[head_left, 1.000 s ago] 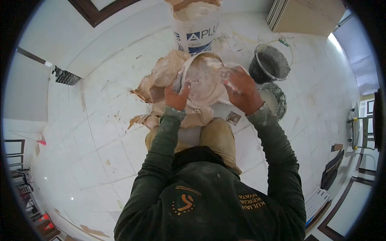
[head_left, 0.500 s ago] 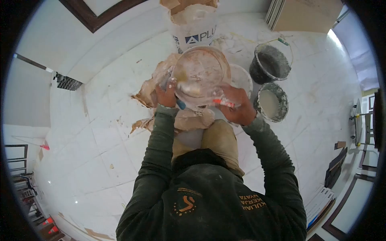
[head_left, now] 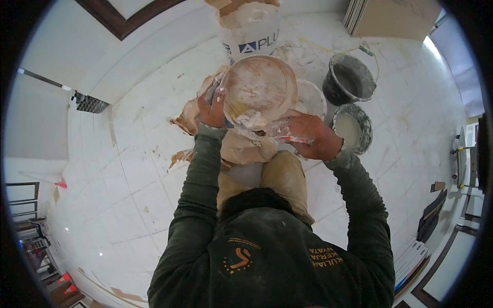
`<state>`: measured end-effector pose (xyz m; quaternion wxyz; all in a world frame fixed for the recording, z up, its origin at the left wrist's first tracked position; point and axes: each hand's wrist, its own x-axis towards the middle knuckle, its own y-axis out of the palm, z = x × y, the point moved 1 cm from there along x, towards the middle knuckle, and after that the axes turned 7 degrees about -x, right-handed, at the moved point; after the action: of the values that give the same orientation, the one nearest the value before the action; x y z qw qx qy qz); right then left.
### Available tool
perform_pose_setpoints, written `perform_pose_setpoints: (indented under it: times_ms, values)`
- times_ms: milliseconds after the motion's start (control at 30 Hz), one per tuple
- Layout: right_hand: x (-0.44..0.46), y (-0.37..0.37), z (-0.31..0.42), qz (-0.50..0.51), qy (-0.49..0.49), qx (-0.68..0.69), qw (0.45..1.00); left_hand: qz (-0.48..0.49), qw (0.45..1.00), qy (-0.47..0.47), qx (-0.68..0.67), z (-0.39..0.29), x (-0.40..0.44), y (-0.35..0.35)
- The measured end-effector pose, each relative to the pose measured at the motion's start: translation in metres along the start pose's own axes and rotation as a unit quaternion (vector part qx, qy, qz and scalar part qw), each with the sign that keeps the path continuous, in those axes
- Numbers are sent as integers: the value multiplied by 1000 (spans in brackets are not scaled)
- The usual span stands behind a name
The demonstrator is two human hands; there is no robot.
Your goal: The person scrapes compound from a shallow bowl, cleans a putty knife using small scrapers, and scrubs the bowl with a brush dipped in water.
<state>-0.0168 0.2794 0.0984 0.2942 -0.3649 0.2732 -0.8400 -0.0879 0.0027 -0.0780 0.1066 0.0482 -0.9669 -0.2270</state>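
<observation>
A round, pale tub point(head_left: 259, 84) with a brown-stained inside is tilted toward me above my lap. My left hand point(head_left: 212, 105) is closed on its left rim, the fingers whitened with dust. At the lower right of the rim is my right hand point(head_left: 310, 134), closed around a crumpled clear plastic bag point(head_left: 281, 129) with red marking. A whitish lump point(head_left: 251, 119) lies at the tub's near side; whether it is plaster or plastic I cannot tell. Beneath the tub, a torn brown paper sack point(head_left: 246, 148) rests by my knees.
Beyond the tub stands a white bucket point(head_left: 251, 49) with lettering, paper sticking out on top. To the right are a black bucket point(head_left: 349, 79), a smaller bucket of milky liquid point(head_left: 348, 131) and a white tub point(head_left: 312, 100). Boards point(head_left: 393, 18) lean at the back right.
My right hand has moved slightly right and is less blurred, with the plastic bag still in it. My left hand has shifted up along the tub's rim. The whitish lump shows more clearly.
</observation>
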Motion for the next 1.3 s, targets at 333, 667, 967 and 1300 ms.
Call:
perform_pose_setpoints:
  times_ms: [333,667,967,1300]
  values:
    - [-3,-18,-24,-251,253,173,918,-17,956,181,231,-63,3,100]
    - [-48,-27,-96,-230,296,-27,927,59,911,217,345,-21,24,145]
    - [-64,-48,-118,-311,83,-277,905,186,807,340,446,-12,47,175]
    - [-130,-22,-119,-199,240,-184,932,260,747,366,489,30,54,185]
